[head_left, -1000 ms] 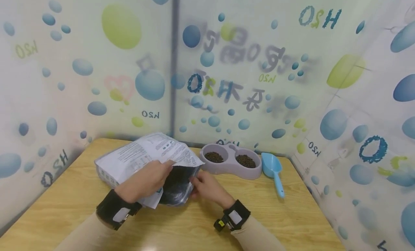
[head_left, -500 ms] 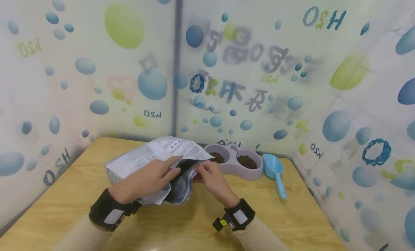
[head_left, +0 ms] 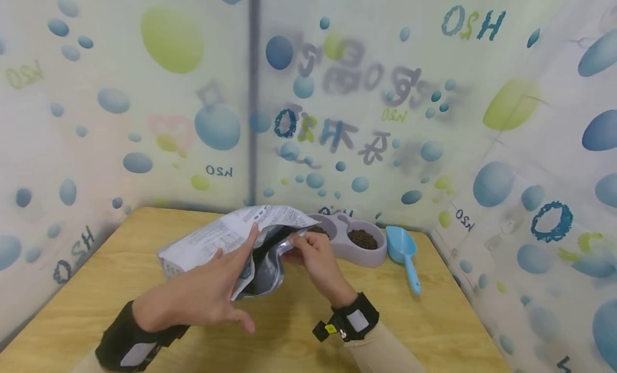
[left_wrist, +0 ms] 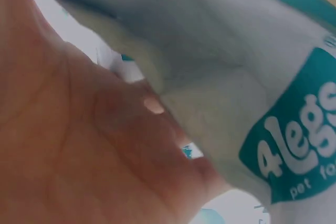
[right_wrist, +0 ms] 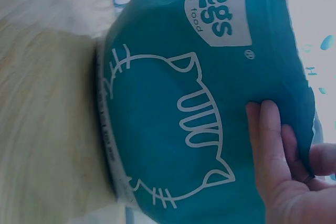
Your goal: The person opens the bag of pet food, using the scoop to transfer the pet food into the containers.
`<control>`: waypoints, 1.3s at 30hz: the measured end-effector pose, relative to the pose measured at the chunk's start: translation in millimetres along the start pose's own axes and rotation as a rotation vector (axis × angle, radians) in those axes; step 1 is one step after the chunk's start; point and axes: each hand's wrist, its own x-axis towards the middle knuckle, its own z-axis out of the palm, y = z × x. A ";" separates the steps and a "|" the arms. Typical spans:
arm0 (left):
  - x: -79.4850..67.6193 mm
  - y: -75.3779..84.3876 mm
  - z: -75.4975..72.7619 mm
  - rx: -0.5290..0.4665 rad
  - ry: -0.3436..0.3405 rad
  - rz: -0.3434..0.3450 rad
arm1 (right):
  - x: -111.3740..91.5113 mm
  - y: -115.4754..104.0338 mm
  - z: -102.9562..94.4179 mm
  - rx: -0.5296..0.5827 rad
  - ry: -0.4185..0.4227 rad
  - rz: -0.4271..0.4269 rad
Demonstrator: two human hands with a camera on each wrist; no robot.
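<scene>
A white and teal pet food bag [head_left: 204, 247] lies on its side on the table, its dark mouth gaping toward me. In the right wrist view, the bag's teal face [right_wrist: 157, 114] bears a white cat outline. My right hand [head_left: 318, 263] pinches the lip of the mouth, thumb on the inner side and fingers [right_wrist: 270, 129] along the teal outside. My left hand [head_left: 202, 290] is at the near side of the mouth with straight fingers and the thumb spread away. Close up in the left wrist view, the left palm [left_wrist: 79, 129] is beside the bag's white side panel [left_wrist: 210, 77].
Behind the bag stands a grey double bowl [head_left: 343, 250] with brown kibble in both hollows, its left one partly covered by the bag. A light blue scoop [head_left: 401, 247] lies right of it. A bubble-patterned curtain [head_left: 308, 94] borders the wooden table [head_left: 289, 335].
My left hand has let go of the bag's upper edge, its fingers straightening and drawing back toward me. My right hand has lifted the lip upward, folding the mouth inward.
</scene>
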 end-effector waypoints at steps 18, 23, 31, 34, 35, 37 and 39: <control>-1.1 -19.6 -34.3 0.123 0.301 0.059 | 14.0 -27.1 3.4 -0.053 0.025 -0.064; -1.4 -27.8 -40.8 0.141 0.408 0.056 | 30.9 -26.4 -7.0 -0.222 0.096 -0.142; -3.3 -40.3 -39.8 0.172 0.599 0.131 | 63.5 -39.1 -20.9 -0.430 0.074 -0.224; -5.9 -41.9 -42.3 0.173 0.605 0.098 | 66.3 -40.0 -20.6 -0.475 0.094 -0.239; -6.8 -42.3 -44.1 0.170 0.608 0.085 | 67.1 -40.4 -20.1 -0.488 0.103 -0.248; -8.2 -44.5 -47.8 0.168 0.619 0.056 | 68.9 -41.1 -19.0 -0.510 0.125 -0.278; -9.4 -46.0 -52.1 0.173 0.642 0.035 | 70.0 -43.0 -17.6 -0.524 0.139 -0.316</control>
